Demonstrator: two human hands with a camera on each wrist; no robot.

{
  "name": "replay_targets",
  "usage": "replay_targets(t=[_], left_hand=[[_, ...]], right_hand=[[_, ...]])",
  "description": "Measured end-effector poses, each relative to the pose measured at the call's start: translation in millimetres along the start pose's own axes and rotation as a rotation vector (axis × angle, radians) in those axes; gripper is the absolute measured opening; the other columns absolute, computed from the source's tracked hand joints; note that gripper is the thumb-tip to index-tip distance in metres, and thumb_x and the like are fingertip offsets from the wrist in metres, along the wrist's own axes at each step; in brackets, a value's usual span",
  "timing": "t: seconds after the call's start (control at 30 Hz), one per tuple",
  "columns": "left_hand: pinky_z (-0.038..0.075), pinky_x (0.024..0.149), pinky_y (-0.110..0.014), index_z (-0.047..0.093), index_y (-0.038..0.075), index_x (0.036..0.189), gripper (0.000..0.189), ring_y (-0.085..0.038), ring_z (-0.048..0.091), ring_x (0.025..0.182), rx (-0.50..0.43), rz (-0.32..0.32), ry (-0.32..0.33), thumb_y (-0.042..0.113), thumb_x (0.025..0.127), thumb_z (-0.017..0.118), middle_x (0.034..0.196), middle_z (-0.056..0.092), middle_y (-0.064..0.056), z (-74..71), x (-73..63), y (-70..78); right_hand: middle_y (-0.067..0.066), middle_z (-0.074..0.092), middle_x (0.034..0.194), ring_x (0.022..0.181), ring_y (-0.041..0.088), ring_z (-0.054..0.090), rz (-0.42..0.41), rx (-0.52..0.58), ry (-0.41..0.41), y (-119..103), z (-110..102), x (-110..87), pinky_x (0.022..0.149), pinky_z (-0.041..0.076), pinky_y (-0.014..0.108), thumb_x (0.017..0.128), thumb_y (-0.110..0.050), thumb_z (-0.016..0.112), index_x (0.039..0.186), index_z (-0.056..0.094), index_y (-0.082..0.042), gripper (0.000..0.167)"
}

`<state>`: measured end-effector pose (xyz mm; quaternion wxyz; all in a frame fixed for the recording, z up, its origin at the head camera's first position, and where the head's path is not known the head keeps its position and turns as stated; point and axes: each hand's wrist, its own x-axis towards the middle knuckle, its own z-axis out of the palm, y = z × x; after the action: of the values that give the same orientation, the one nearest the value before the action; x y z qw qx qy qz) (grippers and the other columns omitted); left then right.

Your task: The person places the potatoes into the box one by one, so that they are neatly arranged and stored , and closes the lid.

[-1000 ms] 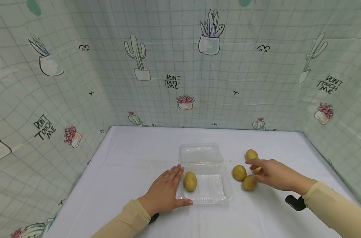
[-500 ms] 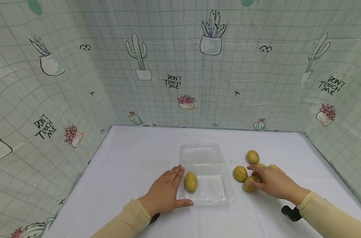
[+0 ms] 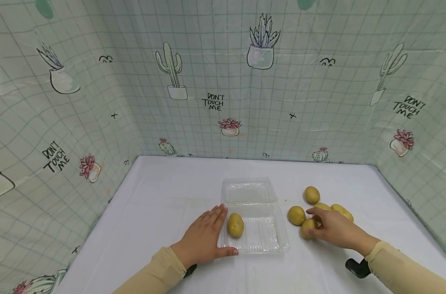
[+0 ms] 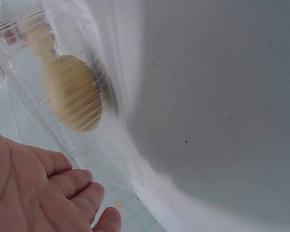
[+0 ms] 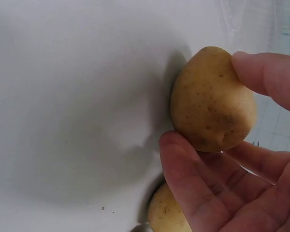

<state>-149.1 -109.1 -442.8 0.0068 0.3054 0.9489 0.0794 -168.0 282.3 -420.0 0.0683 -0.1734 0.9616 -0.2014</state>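
Observation:
A clear plastic clamshell box [image 3: 261, 247] lies with its lid folded back on the white table. One potato [image 3: 235, 225] sits at the left inside its base. My left hand [image 3: 204, 237] rests along the box's left side, fingers straight and thumb at the front corner; the left wrist view shows the palm [image 4: 29, 193] beside the clear wall. To the right of the box, my right hand [image 3: 336, 226] pinches a potato [image 5: 212, 99] between thumb and fingers. In the head view that potato is partly covered by the hand.
More potatoes lie about the right hand: one to its left [image 3: 296, 215], one farther back [image 3: 312, 195], one partly behind the fingers [image 3: 322, 206] and one just beyond the hand [image 3: 342, 212]. Patterned cloth walls [image 3: 223, 81] enclose the table at the back and sides.
My right hand has come down and slightly toward me, and its thumb and fingers have closed round the nearest potato. The left hand and the box have stayed in place.

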Motion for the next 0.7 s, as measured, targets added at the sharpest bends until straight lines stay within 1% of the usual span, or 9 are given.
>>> replay_targets(t=[0.17, 0.3, 0.37, 0.47, 0.6, 0.7], left_hand=[[0.025, 0.118, -0.04, 0.029, -0.001, 0.155, 0.112, -0.028, 0.026, 0.147, 0.003, -0.006, 0.0, 0.083, 0.083, 0.046, 0.16, 0.027, -0.016, -0.7, -1.0, 0.7], [0.024, 0.118, -0.04, 0.029, -0.002, 0.155, 0.111, -0.028, 0.026, 0.147, 0.0, -0.006, 0.0, 0.082, 0.084, 0.047, 0.16, 0.027, -0.017, -0.6, -1.2, 1.4], [0.024, 0.118, -0.041, 0.029, -0.002, 0.155, 0.111, -0.028, 0.026, 0.147, -0.002, -0.006, -0.001, 0.082, 0.084, 0.047, 0.16, 0.027, -0.017, -0.4, -1.4, 1.5], [0.024, 0.118, -0.041, 0.029, -0.002, 0.155, 0.111, -0.028, 0.025, 0.147, -0.002, -0.005, 0.003, 0.082, 0.084, 0.048, 0.16, 0.027, -0.017, -0.3, -1.7, 1.7], [0.024, 0.118, -0.041, 0.029, -0.002, 0.155, 0.111, -0.029, 0.026, 0.147, 0.0, -0.002, 0.013, 0.082, 0.084, 0.048, 0.16, 0.027, -0.017, 0.7, -2.0, 1.7], [0.024, 0.118, -0.041, 0.03, -0.002, 0.154, 0.111, -0.029, 0.026, 0.147, 0.004, 0.0, 0.02, 0.082, 0.084, 0.048, 0.16, 0.028, -0.018, 2.0, -2.0, 1.6]], right_hand=[[-0.003, 0.062, 0.092, 0.077, 0.01, 0.055, -0.013, 0.002, -0.029, -1.1, -1.5, -0.8, 0.063, 0.048, 0.028, 0.08, -0.03, 0.084, 0.125, 0.061, 0.005, 0.061], [-0.002, 0.065, 0.095, 0.077, 0.01, 0.056, -0.018, 0.018, -0.052, -0.5, -2.8, -1.8, 0.063, 0.05, 0.027, 0.077, -0.021, 0.084, 0.122, 0.063, 0.005, 0.056], [-0.002, 0.065, 0.095, 0.075, 0.009, 0.055, -0.02, 0.027, -0.063, -0.2, -3.1, -2.2, 0.062, 0.049, 0.026, 0.076, -0.017, 0.084, 0.122, 0.064, 0.005, 0.055], [0.001, 0.067, 0.098, 0.074, 0.008, 0.055, -0.026, 0.031, -0.069, 0.5, -3.0, -2.9, 0.061, 0.049, 0.026, 0.074, -0.014, 0.083, 0.122, 0.063, 0.004, 0.055], [0.01, 0.069, 0.108, 0.074, 0.008, 0.057, -0.033, 0.047, -0.073, 2.0, -2.4, -5.7, 0.061, 0.05, 0.026, 0.074, -0.013, 0.082, 0.124, 0.062, 0.004, 0.057], [0.009, 0.068, 0.109, 0.069, 0.007, 0.054, -0.038, 0.072, -0.078, 3.6, -1.2, -7.8, 0.058, 0.048, 0.026, 0.074, -0.012, 0.081, 0.126, 0.062, 0.003, 0.057]])
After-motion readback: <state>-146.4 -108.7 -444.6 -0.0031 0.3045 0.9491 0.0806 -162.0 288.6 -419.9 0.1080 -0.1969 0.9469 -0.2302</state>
